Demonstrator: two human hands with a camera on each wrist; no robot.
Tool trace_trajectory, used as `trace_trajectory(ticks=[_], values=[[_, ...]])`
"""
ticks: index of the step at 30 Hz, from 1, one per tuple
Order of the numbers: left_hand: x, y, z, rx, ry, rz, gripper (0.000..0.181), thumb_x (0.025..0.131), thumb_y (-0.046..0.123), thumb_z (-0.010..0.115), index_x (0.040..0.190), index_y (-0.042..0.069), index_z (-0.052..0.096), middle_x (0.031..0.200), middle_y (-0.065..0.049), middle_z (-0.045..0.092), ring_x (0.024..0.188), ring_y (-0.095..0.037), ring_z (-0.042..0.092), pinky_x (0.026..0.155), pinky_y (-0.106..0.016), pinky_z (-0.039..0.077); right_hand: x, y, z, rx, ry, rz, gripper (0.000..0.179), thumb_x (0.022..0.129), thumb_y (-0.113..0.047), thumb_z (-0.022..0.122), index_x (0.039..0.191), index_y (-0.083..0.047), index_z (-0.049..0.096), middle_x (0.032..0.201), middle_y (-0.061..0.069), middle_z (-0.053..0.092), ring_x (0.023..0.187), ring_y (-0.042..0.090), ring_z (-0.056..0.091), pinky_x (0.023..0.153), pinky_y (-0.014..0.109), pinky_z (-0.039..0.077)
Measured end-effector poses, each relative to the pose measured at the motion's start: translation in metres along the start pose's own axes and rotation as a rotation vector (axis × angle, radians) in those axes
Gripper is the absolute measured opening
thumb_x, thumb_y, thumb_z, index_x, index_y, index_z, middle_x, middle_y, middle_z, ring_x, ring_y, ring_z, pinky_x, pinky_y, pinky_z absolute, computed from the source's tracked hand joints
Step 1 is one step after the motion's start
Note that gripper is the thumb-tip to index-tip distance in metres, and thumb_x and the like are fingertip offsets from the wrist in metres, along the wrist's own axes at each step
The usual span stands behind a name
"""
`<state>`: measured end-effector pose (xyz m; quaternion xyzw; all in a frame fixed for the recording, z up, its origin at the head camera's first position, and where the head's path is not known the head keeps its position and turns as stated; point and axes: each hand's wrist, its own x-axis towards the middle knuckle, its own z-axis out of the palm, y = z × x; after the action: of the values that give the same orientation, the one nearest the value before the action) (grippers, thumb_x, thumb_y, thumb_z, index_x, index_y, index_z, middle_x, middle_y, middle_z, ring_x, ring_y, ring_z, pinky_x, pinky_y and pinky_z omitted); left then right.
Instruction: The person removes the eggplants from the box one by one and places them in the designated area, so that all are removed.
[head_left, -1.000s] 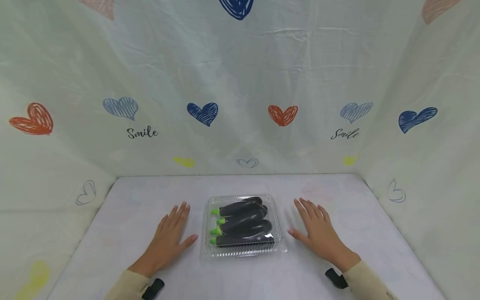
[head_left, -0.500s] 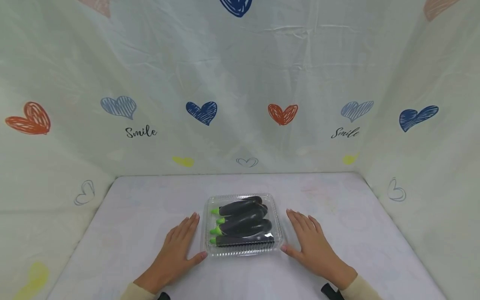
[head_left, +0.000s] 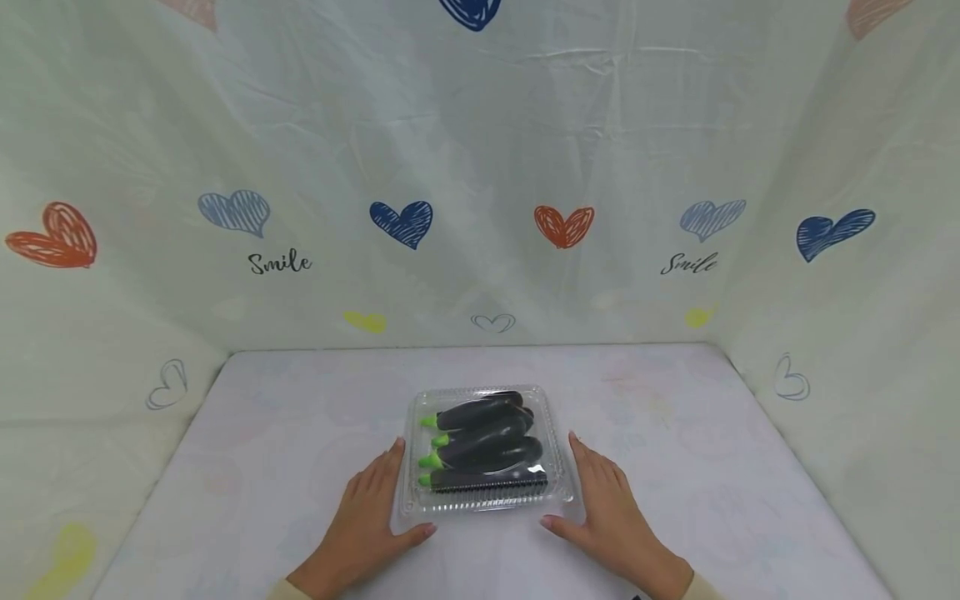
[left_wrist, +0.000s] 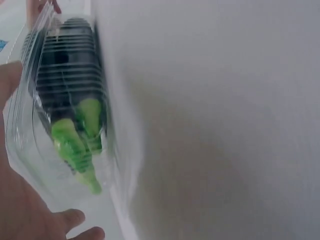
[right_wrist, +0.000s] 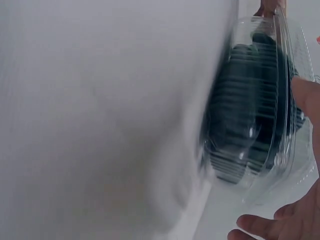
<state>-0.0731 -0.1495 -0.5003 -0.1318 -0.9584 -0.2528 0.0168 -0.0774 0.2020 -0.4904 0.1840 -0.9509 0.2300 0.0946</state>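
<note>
A clear plastic clamshell box (head_left: 487,504) lies closed on the table, with several dark eggplants (head_left: 487,454) inside, their green stem ends pointing left. My left hand (head_left: 367,512) is beside the box's left side, fingers extended along it and thumb pointing across its front left corner. On the other side, my right hand (head_left: 615,517) mirrors this, fingertips right at the box's right edge and thumb near the front right corner. The left wrist view shows the green stems (left_wrist: 72,145) through the ridged wall; the right wrist view shows the rounded dark ends (right_wrist: 235,115).
The box stands near the middle of a pale cloth-covered table (head_left: 300,400). A white curtain (head_left: 480,150) printed with hearts and the word "Smile" hangs behind the table and along both sides.
Both hands have come inward and toward the near edge, from apart from the box to close against its sides. The box has stayed where it was.
</note>
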Motion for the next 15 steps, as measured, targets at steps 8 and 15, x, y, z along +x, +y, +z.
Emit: trace_trajectory(ticks=[8,15], values=[[0.001,0.007,0.006,-0.014,0.041,-0.025,0.110,0.084,0.051,0.084,0.163,0.000,0.027,0.158,-0.020,0.048,0.144,-0.040,0.046,0.118,-0.062,0.038,0.002,-0.009,0.008,0.069,0.014,0.047,0.107,0.079,-0.039,0.092,0.157,0.007,0.036,0.158,0.024,0.049,0.142,0.045,0.049,0.114,0.067,0.041],[0.001,0.011,0.007,-0.054,0.053,-0.036,0.109,0.084,0.048,0.085,0.163,0.000,0.028,0.155,-0.020,0.051,0.142,-0.040,0.048,0.116,-0.062,0.040,0.003,-0.013,0.013,0.088,0.015,0.060,0.101,0.082,-0.039,0.090,0.157,0.003,0.037,0.156,0.022,0.050,0.142,0.044,0.049,0.114,0.068,0.041]])
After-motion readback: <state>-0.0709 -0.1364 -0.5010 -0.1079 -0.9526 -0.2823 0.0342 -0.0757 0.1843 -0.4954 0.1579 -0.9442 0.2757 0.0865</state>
